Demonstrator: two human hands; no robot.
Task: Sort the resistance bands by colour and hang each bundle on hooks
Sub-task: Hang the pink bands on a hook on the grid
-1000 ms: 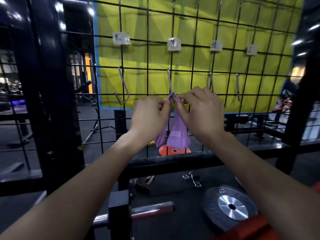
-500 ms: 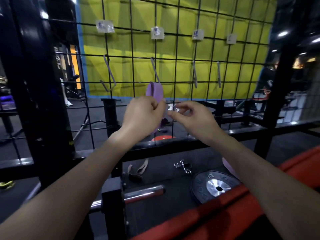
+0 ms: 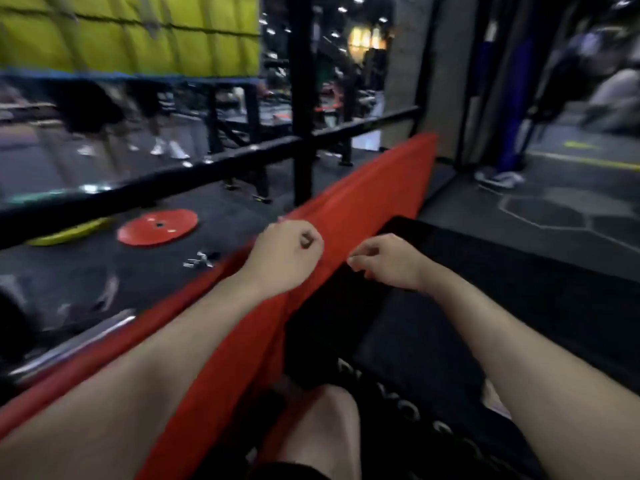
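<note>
The picture is smeared by motion, so fine detail is poor; both bare forearms reach forward and down over a long red pad (image 3: 363, 202) that runs diagonally from the lower left up toward the right. The left hand (image 3: 284, 254) hangs above the pad's edge with its fingers curled into a loose fist, and nothing shows inside it; the right hand (image 3: 388, 261) sits just beside it, over a black mat (image 3: 519, 289), its fingers bent inward and the fingertips drawn close, again with nothing visible between them (a thin thing pinched there might be lost in the blur). The two hands are near each other but apart.

No resistance band can be made out anywhere in this view; where the bands are cannot be told from it. The yellow wall panel (image 3: 138, 36) fills the upper left corner, crossed by dark grid wire (image 3: 207, 29); a black frame (image 3: 301, 98) stands upright beside it, with a rail running left from it. On the dark floor beyond the pad lie a red weight plate (image 3: 157, 226), a yellow-green plate (image 3: 69, 232) beside it, and a small metal clip (image 3: 201, 259) near the pad.
</note>
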